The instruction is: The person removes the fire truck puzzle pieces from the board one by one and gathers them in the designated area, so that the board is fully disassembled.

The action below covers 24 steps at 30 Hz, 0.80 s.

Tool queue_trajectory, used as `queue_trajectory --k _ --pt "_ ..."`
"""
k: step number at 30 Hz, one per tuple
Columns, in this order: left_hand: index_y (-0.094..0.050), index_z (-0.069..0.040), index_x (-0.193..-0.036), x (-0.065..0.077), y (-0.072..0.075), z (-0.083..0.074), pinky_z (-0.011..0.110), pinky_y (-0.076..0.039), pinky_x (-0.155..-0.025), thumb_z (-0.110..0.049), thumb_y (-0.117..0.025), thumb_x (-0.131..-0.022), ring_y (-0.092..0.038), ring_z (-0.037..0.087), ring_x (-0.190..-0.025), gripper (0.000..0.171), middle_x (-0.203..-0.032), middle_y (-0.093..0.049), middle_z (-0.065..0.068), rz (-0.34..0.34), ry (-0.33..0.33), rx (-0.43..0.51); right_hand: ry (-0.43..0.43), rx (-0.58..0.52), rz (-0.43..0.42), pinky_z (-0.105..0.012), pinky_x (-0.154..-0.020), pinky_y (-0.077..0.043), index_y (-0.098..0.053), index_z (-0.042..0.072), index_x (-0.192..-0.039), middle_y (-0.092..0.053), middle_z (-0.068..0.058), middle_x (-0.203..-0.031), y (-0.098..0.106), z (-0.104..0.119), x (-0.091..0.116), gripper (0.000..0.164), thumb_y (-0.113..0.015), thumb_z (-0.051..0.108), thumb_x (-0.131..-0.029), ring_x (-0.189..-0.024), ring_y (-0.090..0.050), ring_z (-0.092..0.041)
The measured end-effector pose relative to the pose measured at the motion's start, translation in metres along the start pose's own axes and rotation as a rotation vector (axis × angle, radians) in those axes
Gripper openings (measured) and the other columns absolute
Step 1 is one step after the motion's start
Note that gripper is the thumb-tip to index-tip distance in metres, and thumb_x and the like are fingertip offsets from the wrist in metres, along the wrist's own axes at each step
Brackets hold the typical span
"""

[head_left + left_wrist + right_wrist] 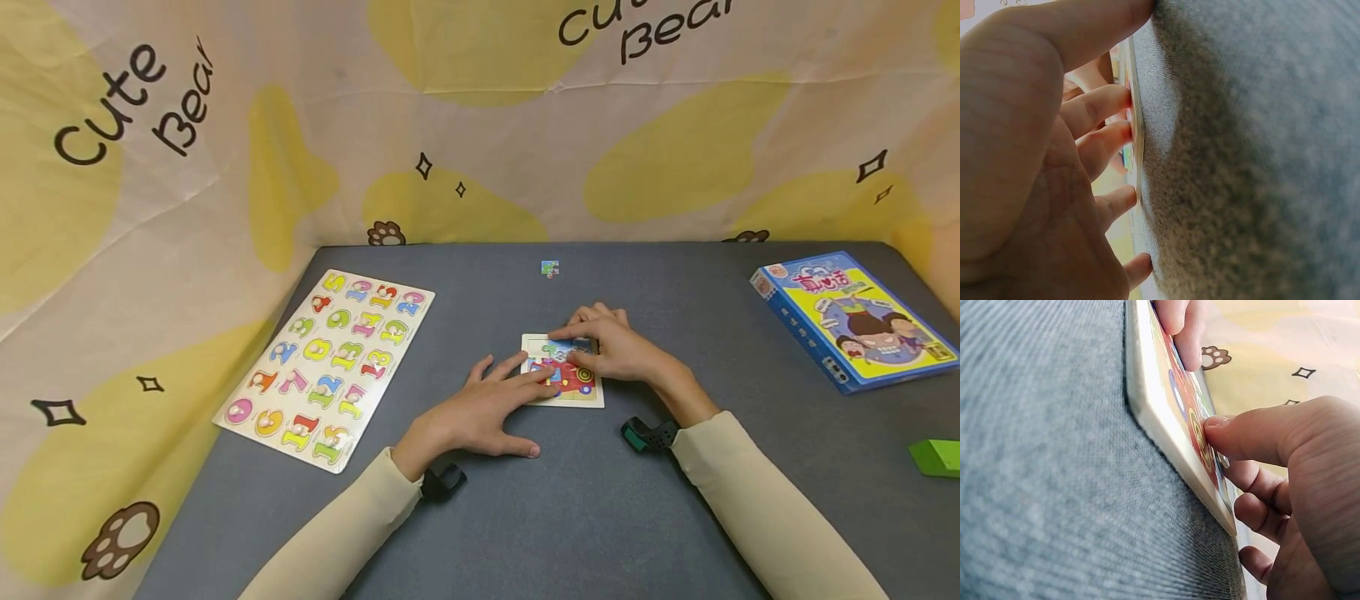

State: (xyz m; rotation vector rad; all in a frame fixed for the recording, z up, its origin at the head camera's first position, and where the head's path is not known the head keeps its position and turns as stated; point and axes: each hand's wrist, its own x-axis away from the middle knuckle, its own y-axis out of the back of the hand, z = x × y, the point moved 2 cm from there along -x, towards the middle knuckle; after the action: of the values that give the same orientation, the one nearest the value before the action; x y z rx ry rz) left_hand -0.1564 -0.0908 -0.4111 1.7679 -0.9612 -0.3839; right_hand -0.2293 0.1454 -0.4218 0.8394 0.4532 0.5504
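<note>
A small jigsaw puzzle [576,379] with a red vehicle picture and a pale frame lies flat mid-table. My left hand [487,414] is spread over its left side, the fingers fairly straight and fingertips touching the board, thumb out on the table. At the upper part of the board, my right hand [609,346] pinches a bluish puzzle piece [582,342] between thumb and index finger; the hand partly hides it. In the right wrist view the right thumb [1254,434] touches the picture and the other fingers are curled. One loose puzzle piece [550,268] lies beyond the board.
A number board [318,367] with colourful numerals lies at the left. On the right are a blue and yellow box [862,321] and a green block [936,457] at the view's edge. A patterned cloth [480,125] stands behind the grey table [570,525].
</note>
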Motion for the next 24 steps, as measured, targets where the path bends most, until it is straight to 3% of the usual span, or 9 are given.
queue_trajectory --k 24 --pt "-0.038 -0.03 -0.158 0.0013 0.0011 -0.0017 0.067 -0.005 -0.123 -0.053 -0.073 -0.09 -0.004 0.026 -0.161 0.08 -0.17 -0.024 -0.009 -0.009 -0.009 -0.01 0.003 -0.035 -0.015 -0.04 -0.078 -0.017 -0.073 0.016 -0.127 -0.063 -0.001 -0.101 -0.0003 -0.0036 0.0017 0.037 -0.075 0.014 -0.09 -0.09 -0.042 -0.02"
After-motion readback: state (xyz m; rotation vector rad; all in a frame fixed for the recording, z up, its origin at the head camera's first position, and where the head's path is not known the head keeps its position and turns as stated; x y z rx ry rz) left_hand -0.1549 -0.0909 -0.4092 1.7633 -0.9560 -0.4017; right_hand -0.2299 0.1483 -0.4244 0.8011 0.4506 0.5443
